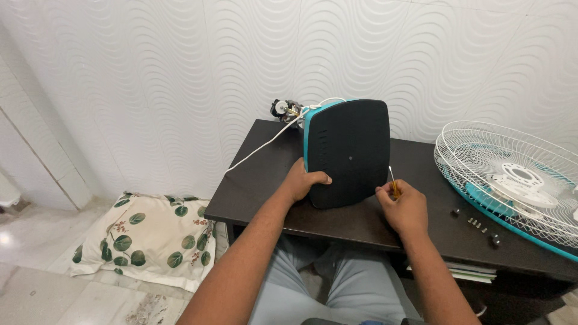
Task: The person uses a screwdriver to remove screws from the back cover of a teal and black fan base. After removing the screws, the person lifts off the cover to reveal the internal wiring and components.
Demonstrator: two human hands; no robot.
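A: Nearest the camera, what are the hands doing?

B: The left hand (303,182) is clamped on the lower left edge of the black plastic fan base with the teal rim (348,151), thumb across its dark underside. The right hand (404,206) has its fingers closed together around a small screwdriver with a yellow handle (392,182), its thin shaft pointing up just beside the base's right edge.

A: And where does that base stand?

B: Tipped up on its edge on the dark wooden table (259,186), roughly at the middle, its flat underside facing the person.

A: To the right?

B: A few small screws and dark knobs (475,224) lie loose on the tabletop, near the white wire fan guard with teal blades (518,180), which lies tilted.

A: Further back?

B: A white cord (265,144) runs from behind the base over the table's left edge. A small motor part (285,109) shows behind the base, by the white wavy-patterned wall (180,72). On the floor at left, a leaf-print pillow (144,238).
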